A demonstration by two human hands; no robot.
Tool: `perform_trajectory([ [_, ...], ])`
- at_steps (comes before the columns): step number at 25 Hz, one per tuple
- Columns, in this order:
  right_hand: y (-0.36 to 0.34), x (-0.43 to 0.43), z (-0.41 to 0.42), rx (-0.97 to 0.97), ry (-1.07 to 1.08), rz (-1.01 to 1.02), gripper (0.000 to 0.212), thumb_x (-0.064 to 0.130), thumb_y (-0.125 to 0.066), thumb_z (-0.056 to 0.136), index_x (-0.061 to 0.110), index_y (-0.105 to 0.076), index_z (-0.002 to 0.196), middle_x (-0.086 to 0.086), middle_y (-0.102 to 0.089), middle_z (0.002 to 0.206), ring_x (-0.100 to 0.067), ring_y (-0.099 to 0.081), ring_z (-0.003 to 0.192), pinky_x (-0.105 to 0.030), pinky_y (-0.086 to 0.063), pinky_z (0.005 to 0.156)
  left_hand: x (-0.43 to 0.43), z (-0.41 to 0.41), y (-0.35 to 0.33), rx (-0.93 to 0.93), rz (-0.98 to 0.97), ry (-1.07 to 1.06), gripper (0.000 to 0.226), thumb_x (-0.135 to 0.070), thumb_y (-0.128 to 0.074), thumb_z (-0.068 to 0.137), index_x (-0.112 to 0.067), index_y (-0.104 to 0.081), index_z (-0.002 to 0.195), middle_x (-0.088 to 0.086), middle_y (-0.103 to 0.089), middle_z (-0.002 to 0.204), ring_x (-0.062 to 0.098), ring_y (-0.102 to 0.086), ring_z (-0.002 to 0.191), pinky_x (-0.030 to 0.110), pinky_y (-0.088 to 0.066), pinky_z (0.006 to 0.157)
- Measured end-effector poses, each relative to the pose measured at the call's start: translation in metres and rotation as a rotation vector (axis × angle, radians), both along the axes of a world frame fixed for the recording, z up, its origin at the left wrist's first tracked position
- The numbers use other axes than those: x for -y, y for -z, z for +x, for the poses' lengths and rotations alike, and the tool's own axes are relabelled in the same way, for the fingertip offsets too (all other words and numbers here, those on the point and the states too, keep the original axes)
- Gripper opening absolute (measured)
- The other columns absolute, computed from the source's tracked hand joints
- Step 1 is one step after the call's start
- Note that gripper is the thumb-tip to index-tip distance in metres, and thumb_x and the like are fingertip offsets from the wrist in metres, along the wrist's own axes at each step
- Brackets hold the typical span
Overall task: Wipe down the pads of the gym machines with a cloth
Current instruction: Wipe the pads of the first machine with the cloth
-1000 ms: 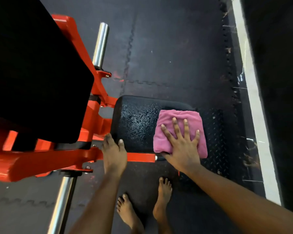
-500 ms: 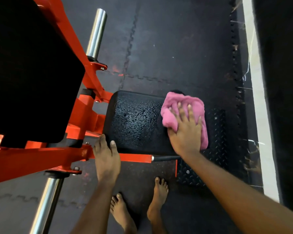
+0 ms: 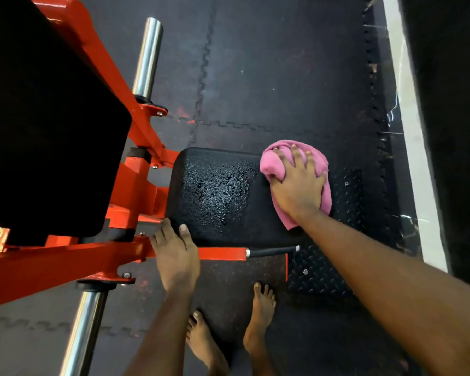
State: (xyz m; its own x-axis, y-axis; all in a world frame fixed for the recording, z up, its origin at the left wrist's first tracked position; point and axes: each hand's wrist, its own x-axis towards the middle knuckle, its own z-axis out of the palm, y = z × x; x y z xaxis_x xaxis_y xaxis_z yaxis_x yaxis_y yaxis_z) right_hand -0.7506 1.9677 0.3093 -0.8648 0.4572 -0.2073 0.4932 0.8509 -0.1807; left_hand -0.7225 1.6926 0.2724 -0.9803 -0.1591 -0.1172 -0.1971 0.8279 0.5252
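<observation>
Dark floor, one wet pad — right grip bunches one cloth, left grip clasps pad edge.

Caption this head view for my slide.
Right hand holds a pink cloth against the black pad; left hand grips its near edge.
</observation>
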Motion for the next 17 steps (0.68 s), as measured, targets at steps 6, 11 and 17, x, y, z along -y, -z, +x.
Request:
perform_trajectory([
  [6,0.000,0.067,0.095,-0.073,-0.264,0.137,0.085,0.052,-0.050,0.082,0.034,-0.023,0.160,0.003,-0.016,0.169,-0.025,-0.010,0.157,-0.070,-0.011,0.118,0.006,-0.001,-0.004,0.028,-0.004,0.040,0.041,-0.018,-0.047,0.103,0.008,-0.049,0.135,0.032,-0.053,0.129,0.048,-0.046,0.120,0.050,-0.030,0.107],
  [11,0.001,0.036,0.069,0.023,-0.282,0.147,0.088,0.072,-0.033,0.081,0.045,-0.006,0.160,0.001,0.006,0.171,-0.027,0.008,0.157,-0.078,-0.003,0.112,0.004,0.000,-0.001,0.012,-0.031,0.043,0.041,-0.019,-0.045,0.103,0.008,-0.049,0.133,0.032,-0.055,0.127,0.047,-0.046,0.118,0.046,-0.024,0.109],
  [17,0.001,0.016,0.006,-0.053,-0.037,0.032,0.071,0.068,-0.035,0.091,0.043,-0.025,0.157,0.005,-0.018,0.168,-0.027,-0.013,0.155,-0.074,-0.010,0.116,0.009,-0.001,0.000,0.016,0.024,0.042,0.043,-0.022,-0.042,0.102,0.007,-0.050,0.134,0.029,-0.054,0.130,0.045,-0.045,0.120,0.048,-0.029,0.107],
])
